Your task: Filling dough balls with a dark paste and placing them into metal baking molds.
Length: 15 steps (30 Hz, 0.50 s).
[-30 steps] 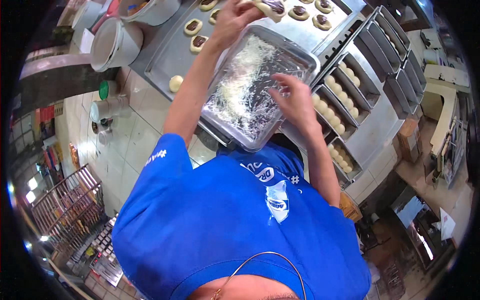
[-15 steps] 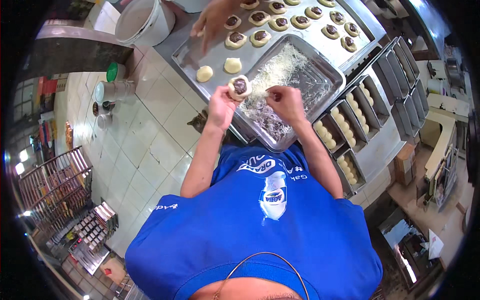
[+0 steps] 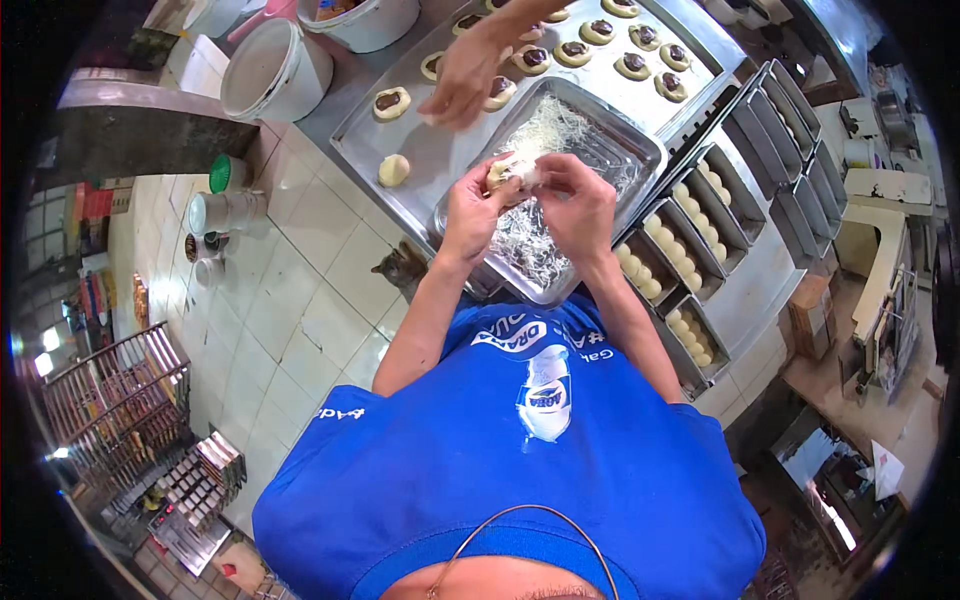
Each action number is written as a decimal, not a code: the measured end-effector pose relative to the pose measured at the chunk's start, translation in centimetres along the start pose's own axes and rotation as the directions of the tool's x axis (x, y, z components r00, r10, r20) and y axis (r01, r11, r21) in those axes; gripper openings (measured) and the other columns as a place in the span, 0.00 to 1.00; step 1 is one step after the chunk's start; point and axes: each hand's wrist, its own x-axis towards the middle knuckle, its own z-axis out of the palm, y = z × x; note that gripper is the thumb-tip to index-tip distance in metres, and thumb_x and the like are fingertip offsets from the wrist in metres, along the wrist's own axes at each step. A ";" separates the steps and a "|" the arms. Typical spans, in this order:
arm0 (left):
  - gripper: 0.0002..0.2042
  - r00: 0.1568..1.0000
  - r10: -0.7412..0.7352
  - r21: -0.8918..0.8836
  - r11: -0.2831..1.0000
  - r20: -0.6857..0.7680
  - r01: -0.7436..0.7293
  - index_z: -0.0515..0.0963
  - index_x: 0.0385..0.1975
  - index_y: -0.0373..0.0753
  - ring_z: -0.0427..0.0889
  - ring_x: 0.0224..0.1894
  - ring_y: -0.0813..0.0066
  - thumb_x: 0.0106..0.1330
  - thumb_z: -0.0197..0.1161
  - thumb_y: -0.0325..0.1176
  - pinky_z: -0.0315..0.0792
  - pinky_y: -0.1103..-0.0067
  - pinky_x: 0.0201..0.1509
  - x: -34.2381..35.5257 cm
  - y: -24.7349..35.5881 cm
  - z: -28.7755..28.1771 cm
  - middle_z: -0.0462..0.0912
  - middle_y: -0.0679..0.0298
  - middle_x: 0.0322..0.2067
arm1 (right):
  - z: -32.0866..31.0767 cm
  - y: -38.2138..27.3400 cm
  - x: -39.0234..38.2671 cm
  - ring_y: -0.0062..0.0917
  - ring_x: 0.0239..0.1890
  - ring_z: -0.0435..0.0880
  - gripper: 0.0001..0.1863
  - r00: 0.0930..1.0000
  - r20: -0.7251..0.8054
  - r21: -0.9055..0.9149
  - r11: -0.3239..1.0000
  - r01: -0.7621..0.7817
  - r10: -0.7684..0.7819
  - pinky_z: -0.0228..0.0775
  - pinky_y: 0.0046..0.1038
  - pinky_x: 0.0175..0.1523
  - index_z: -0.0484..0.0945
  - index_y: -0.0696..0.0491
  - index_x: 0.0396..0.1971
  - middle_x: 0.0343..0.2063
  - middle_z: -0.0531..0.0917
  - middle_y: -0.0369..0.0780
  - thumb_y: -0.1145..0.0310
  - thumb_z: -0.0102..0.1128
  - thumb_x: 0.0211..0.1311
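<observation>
My left hand [image 3: 474,212] holds a small dough round [image 3: 503,172] with its fingers wrapped about the edge. The filling is mostly hidden by white shreds and fingers. At its right side, the fingertips of my right hand [image 3: 578,200] pinch pale shreds against the dough. Both hands are over a metal tray [image 3: 648,172] holding grated white cheese [image 3: 530,240]. Just beyond, another person's hand [image 3: 465,85] reaches over a large baking sheet [image 3: 355,125]. On that sheet are a plain dough round [image 3: 393,170] and several chocolate-filled rounds [image 3: 391,103].
Loaf tins [image 3: 690,235] with rows of dough balls stand at the right, beside other tins [image 3: 745,135]. White buckets [image 3: 277,75] are at the back left. A cat [image 3: 402,268] sits on the tiled floor [image 3: 335,310] by the table.
My left hand has carried the filled dough round right, over the tray, and my right hand has brought shreds to it. The other person's hand has moved right; one fewer plain round shows.
</observation>
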 end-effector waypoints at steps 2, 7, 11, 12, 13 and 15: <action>0.21 1.000 0.003 -0.002 1.000 -0.007 -0.003 0.71 0.63 0.34 0.83 0.46 0.75 0.71 0.60 0.22 0.79 0.81 0.54 -0.1 0.3 0.2 0.82 0.56 0.50 | -0.2 0.2 0.0 0.20 0.30 0.83 0.19 0.999 -0.010 0.083 0.996 -0.045 0.046 0.76 0.22 0.35 0.87 0.55 0.42 0.33 0.88 0.40 0.84 0.65 0.48; 0.19 1.000 0.002 -0.014 1.000 0.009 -0.002 0.72 0.61 0.33 0.83 0.43 0.76 0.70 0.60 0.20 0.80 0.82 0.52 -0.5 0.7 0.4 0.83 0.58 0.46 | 0.6 1.1 -0.2 0.19 0.29 0.83 0.19 0.952 0.070 -0.152 0.940 0.305 -0.298 0.75 0.20 0.33 0.87 0.54 0.43 0.32 0.88 0.39 0.85 0.65 0.49; 0.19 1.000 -0.002 -0.082 0.997 -0.011 0.001 0.72 0.62 0.35 0.84 0.49 0.71 0.71 0.57 0.21 0.80 0.79 0.55 -0.4 0.6 -1.1 0.82 0.55 0.52 | 0.0 0.7 0.0 0.18 0.26 0.81 0.17 0.987 -0.038 0.291 0.947 -0.138 0.156 0.73 0.19 0.31 0.87 0.55 0.43 0.30 0.87 0.38 0.83 0.66 0.52; 0.19 1.000 -0.004 -0.081 0.997 -0.010 0.003 0.72 0.62 0.35 0.84 0.49 0.71 0.71 0.57 0.21 0.80 0.79 0.55 -0.5 0.8 -1.2 0.82 0.55 0.52 | -0.3 0.6 0.2 0.18 0.26 0.81 0.17 0.987 -0.040 0.292 0.946 -0.139 0.157 0.73 0.19 0.31 0.87 0.55 0.43 0.30 0.87 0.38 0.83 0.66 0.52; 0.19 1.000 -0.016 -0.098 0.995 0.011 0.017 0.73 0.61 0.36 0.83 0.49 0.71 0.71 0.57 0.20 0.80 0.79 0.55 -0.5 1.0 -1.3 0.81 0.55 0.52 | -0.8 0.4 0.5 0.19 0.25 0.80 0.15 0.975 0.051 0.256 0.941 -0.222 0.216 0.74 0.19 0.31 0.87 0.55 0.42 0.29 0.87 0.39 0.82 0.67 0.52; 0.18 0.998 -0.039 -0.131 0.990 0.057 0.046 0.73 0.61 0.36 0.83 0.50 0.70 0.71 0.56 0.20 0.80 0.78 0.54 -0.5 1.4 -1.5 0.81 0.55 0.53 | -1.6 0.0 1.2 0.20 0.24 0.80 0.12 0.916 0.222 0.160 0.914 -0.373 0.335 0.75 0.21 0.31 0.87 0.57 0.39 0.28 0.86 0.41 0.81 0.67 0.53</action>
